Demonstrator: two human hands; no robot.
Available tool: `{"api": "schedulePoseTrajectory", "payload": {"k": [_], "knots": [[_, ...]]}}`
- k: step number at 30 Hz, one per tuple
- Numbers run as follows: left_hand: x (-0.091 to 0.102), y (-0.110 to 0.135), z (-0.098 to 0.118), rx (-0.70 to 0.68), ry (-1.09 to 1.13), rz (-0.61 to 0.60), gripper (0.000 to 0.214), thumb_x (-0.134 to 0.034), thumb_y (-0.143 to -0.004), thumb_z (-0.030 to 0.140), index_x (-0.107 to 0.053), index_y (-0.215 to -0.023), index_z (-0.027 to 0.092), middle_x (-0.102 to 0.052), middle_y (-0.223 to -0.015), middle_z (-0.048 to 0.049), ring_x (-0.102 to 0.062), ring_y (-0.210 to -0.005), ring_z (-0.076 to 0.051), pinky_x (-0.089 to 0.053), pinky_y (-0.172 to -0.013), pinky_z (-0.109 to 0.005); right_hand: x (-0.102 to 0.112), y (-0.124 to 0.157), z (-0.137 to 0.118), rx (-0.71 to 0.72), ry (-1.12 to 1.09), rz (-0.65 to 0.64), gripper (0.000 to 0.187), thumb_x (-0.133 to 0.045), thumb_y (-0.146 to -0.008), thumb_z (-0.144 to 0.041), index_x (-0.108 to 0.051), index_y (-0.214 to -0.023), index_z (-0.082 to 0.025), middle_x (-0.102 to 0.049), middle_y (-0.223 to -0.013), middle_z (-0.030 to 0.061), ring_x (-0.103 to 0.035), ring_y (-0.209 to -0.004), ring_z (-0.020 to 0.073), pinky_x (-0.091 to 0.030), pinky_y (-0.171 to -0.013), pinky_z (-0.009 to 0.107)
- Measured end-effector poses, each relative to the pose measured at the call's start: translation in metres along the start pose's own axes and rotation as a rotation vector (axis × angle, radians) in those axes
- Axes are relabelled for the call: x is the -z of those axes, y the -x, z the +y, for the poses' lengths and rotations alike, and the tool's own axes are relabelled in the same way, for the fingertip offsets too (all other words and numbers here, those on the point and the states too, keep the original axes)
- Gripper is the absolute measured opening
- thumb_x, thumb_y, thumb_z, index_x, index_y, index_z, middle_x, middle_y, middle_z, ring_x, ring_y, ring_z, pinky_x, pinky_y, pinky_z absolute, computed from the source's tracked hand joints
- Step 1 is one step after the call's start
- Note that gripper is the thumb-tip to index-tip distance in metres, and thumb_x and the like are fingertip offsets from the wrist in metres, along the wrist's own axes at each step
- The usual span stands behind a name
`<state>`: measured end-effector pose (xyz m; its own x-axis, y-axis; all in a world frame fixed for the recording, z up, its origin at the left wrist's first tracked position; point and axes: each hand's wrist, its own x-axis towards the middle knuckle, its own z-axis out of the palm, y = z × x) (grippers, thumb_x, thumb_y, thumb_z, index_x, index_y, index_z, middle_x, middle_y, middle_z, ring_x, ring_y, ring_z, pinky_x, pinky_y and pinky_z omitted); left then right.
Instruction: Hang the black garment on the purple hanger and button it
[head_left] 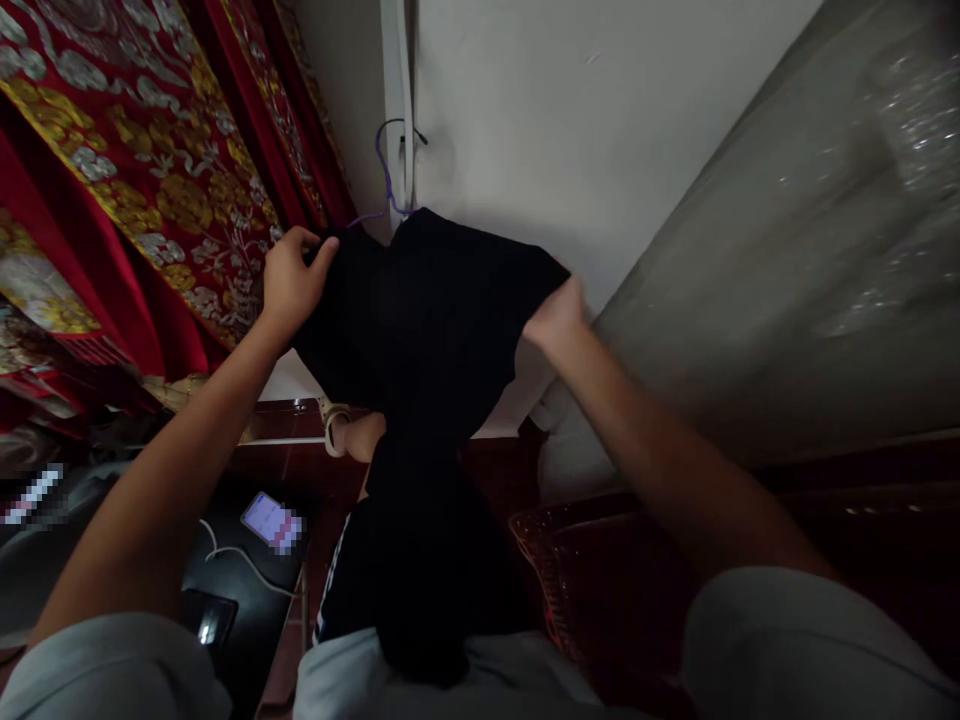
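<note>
A black garment [431, 340] hangs on a purple hanger [386, 180] hooked on a white strip on the wall. My left hand [291, 275] pinches the garment's left shoulder, fingers closed on the cloth. My right hand [559, 315] grips the right shoulder edge, with its fingers tucked under the fabric. The garment's lower part drapes down toward my lap.
A red and gold patterned curtain [142, 170] hangs at left. A grey covered block [787, 270] stands at right. A red mesh basket [592, 570] sits on the floor lower right. A lit phone [266, 515] with a white cable lies on a dark surface lower left.
</note>
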<state>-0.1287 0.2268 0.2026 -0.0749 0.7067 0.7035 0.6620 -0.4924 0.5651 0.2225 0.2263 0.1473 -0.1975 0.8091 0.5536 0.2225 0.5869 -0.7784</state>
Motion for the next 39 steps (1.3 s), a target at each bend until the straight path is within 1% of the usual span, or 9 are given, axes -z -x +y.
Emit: {"api": "schedulePoseTrajectory", "payload": {"k": [5, 9, 14, 16, 22, 26, 31, 35, 39], "knots": [[-0.006, 0.000, 0.015, -0.002, -0.032, 0.010, 0.024, -0.076, -0.088, 0.030, -0.054, -0.093, 0.022, -0.063, -0.092, -0.0018, -0.062, -0.114, -0.024, -0.045, -0.104, -0.037, 0.027, -0.026, -0.018, -0.024, -0.154, 0.236, 0.072, -0.025, -0.091, -0.063, -0.068, -0.129, -0.020, -0.066, -0.140, 0.0144, -0.063, -0.129, 0.0294, -0.047, -0.098, 0.050], [-0.008, 0.002, 0.022, -0.021, 0.048, -0.073, 0.023, -0.067, -0.090, 0.020, -0.051, -0.104, 0.025, -0.062, -0.096, 0.0021, -0.058, -0.114, -0.018, -0.042, -0.104, -0.032, 0.020, -0.018, -0.067, 0.106, -0.152, 0.176, 0.060, -0.026, -0.095, -0.054, -0.069, -0.127, -0.026, -0.065, -0.142, 0.0075, -0.058, -0.137, 0.0286, -0.048, -0.098, 0.051], [-0.008, 0.005, 0.011, -0.012, 0.188, -0.090, 0.010, -0.058, -0.096, 0.020, -0.051, -0.102, 0.021, -0.060, -0.087, 0.0031, -0.057, -0.114, -0.013, -0.041, -0.103, -0.031, 0.008, 0.024, -0.081, -0.146, -0.261, -0.502, 0.068, -0.050, -0.084, -0.078, -0.077, -0.104, -0.019, -0.078, -0.102, 0.0159, -0.075, -0.097, 0.0318, -0.058, -0.083, 0.052], [-0.010, 0.013, 0.013, 0.004, 0.232, -0.140, 0.004, -0.056, -0.095, 0.023, -0.054, -0.096, 0.019, -0.062, -0.083, 0.0013, -0.063, -0.109, -0.016, -0.046, -0.095, -0.032, -0.007, 0.032, -0.069, -0.169, -0.189, -0.607, 0.065, -0.067, -0.079, -0.071, -0.075, -0.116, -0.018, -0.078, -0.105, 0.0164, -0.075, -0.096, 0.0308, -0.059, -0.092, 0.053], [-0.022, 0.054, 0.060, -0.136, 0.592, -0.300, 0.010, -0.070, -0.082, 0.024, -0.062, -0.082, 0.019, -0.071, -0.075, -0.0019, -0.073, -0.075, -0.022, -0.058, -0.083, -0.042, -0.084, 0.042, -0.029, 0.125, 0.499, -0.175, 0.111, -0.082, -0.073, -0.035, -0.022, -0.166, -0.021, -0.020, -0.172, 0.0178, -0.020, -0.160, 0.0403, -0.024, -0.128, 0.064], [-0.025, 0.075, 0.080, -0.084, 0.712, -0.448, 0.022, -0.078, -0.082, 0.034, -0.064, -0.091, 0.019, -0.074, -0.085, -0.0042, -0.076, -0.090, -0.026, -0.059, -0.091, -0.045, -0.106, 0.049, -0.022, 0.275, 0.627, -0.133, 0.090, -0.068, -0.083, -0.032, -0.026, -0.162, -0.024, -0.034, -0.164, 0.0153, -0.024, -0.156, 0.0395, -0.019, -0.130, 0.063], [0.002, 0.072, 0.035, 0.084, 0.667, -0.344, 0.049, -0.090, -0.070, 0.046, -0.063, -0.102, 0.021, -0.074, -0.107, -0.0071, -0.073, -0.110, -0.027, -0.057, -0.102, -0.044, -0.070, 0.050, -0.009, 0.141, 0.711, -0.036, 0.081, -0.068, -0.073, -0.023, -0.044, -0.150, -0.017, -0.051, -0.142, 0.0215, -0.045, -0.137, 0.0451, -0.034, -0.117, 0.065], [0.025, 0.076, -0.004, 0.292, 0.610, -0.166, 0.038, -0.044, -0.102, 0.054, -0.059, -0.112, 0.022, -0.070, -0.123, -0.0122, -0.069, -0.118, -0.026, -0.057, -0.102, -0.048, -0.024, 0.035, -0.008, -0.021, 0.810, 0.221, 0.085, -0.070, -0.067, -0.017, -0.043, -0.148, -0.011, -0.050, -0.142, 0.0237, -0.045, -0.136, 0.0440, -0.037, -0.114, 0.060], [0.019, 0.100, 0.005, 0.181, 0.329, 0.154, 0.029, -0.048, -0.101, 0.043, -0.050, -0.122, 0.022, -0.059, -0.134, -0.0139, -0.060, -0.126, -0.024, -0.052, -0.107, -0.045, -0.007, 0.010, -0.038, -0.089, 0.901, 0.257, 0.086, -0.075, -0.066, -0.016, -0.047, -0.147, -0.012, -0.053, -0.140, 0.0207, -0.048, -0.134, 0.0404, -0.038, -0.113, 0.054]]}}
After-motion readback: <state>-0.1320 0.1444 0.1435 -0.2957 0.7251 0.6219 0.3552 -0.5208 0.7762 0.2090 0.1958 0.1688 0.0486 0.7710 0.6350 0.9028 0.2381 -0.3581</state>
